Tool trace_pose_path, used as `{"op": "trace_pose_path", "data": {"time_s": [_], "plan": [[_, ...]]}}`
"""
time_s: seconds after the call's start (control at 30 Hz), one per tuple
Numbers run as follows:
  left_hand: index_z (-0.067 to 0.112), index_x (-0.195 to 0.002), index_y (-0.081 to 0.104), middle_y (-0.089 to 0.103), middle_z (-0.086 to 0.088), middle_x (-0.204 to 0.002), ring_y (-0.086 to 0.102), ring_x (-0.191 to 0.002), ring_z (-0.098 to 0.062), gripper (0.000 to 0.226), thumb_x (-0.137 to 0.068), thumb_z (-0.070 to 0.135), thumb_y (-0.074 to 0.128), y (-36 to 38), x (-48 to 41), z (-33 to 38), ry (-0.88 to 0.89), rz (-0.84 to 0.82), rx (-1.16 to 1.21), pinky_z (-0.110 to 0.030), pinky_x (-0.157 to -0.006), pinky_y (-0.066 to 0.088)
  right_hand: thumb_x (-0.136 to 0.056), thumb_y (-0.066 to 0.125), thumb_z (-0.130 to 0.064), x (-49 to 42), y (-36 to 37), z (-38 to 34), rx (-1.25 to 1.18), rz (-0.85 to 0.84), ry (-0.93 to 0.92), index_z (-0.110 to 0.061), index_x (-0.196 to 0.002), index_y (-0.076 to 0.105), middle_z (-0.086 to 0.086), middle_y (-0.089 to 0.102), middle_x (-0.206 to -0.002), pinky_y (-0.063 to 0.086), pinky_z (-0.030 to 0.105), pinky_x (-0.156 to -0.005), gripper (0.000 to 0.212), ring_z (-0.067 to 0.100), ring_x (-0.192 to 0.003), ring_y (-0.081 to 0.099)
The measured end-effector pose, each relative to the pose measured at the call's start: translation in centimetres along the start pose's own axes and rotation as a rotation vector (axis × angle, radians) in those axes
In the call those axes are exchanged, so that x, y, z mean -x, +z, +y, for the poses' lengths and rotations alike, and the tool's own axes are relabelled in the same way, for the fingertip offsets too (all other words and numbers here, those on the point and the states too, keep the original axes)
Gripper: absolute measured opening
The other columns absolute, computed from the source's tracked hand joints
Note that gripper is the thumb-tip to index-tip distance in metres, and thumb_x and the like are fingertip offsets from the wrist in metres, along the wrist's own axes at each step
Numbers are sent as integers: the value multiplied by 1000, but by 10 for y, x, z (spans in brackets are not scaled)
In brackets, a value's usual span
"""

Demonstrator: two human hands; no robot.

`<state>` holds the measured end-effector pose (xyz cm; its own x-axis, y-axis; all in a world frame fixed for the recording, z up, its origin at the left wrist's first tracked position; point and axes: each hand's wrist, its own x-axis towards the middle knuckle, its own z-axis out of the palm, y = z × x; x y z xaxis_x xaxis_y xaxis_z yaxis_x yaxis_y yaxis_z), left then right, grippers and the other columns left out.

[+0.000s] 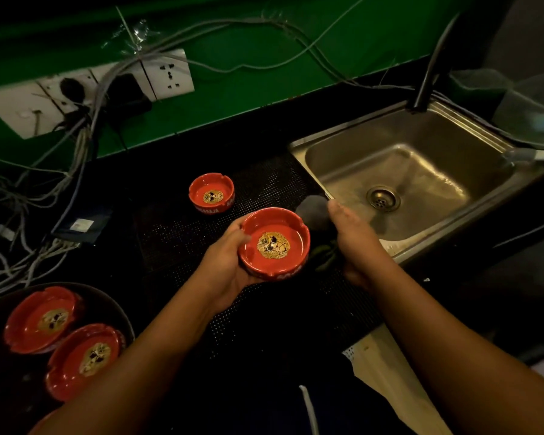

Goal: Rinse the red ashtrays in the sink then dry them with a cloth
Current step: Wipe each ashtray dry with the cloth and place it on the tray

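Left hand (pixel 230 262) cups red ashtray (pixel 274 243), fingers curled; right hand (pixel 355 243) at dark cloth (pixel 311 211), grip unclear. One-handed hold could drop it on bench (pixel 264 324).

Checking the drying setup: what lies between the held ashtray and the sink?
In the head view, the right hand, holding a dark cloth, lies between the held ashtray and the sink.

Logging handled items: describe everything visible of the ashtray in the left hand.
The held ashtray is round, glossy red, ceramic-looking, with rim notches, a gold-and-black emblem in its floor and white lettering outside. It sits mouth-up, slightly tilted, above the black mat, gripped by the left hand; the cloth in the right hand is beside it.
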<state>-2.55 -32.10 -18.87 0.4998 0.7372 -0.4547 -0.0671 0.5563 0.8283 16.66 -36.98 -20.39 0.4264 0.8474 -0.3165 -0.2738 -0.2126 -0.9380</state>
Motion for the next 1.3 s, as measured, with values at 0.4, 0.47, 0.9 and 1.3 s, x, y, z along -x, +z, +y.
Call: {"op": "trace_pose_path", "data": {"time_s": [0.4, 0.47, 0.9, 1.3], "plan": [[29, -117, 62, 62, -10, -126, 56, -115, -29, 50, -92, 63, 35, 11, -20, -35, -259, 146, -3, -51, -97, 45, -95, 52, -11, 6, 4, 1, -126, -232, 208, -30, -134, 44, 7, 62, -115, 56, 32, -68, 44, 21, -91, 67], [20, -121, 63, 64, -16, -123, 57, -116, -36, 62, -85, 65, 40, 19, -21, -45, -400, -35, 100, -57, -93, 47, -97, 48, -12, 4, 4, -1, -100, -316, 212, -30, -132, 48, 8, 64, -115, 55, 32, -71, 39, 20, -92, 68], [13, -114, 59, 72, -13, -104, 70, -90, -23, 30, -101, 32, 39, 52, -45, -11, 136, 187, 167, -39, -78, 57, -97, 49, -9, -44, -55, 3, 232, 37, -88, -17, -112, 59, -1, 65, -95, 51, 18, -70, 20, 12, -85, 63], [29, -141, 39, 40, 4, -149, 22, -143, -17, 56, -96, 57, 22, 129, -90, -17, 306, -48, -1861, -59, -113, -11, -98, 43, -13, -60, -76, 6, -253, -121, 227, -5, -108, 63, 14, 69, -91, 53, 27, -58, 24, 17, -73, 65]]}}
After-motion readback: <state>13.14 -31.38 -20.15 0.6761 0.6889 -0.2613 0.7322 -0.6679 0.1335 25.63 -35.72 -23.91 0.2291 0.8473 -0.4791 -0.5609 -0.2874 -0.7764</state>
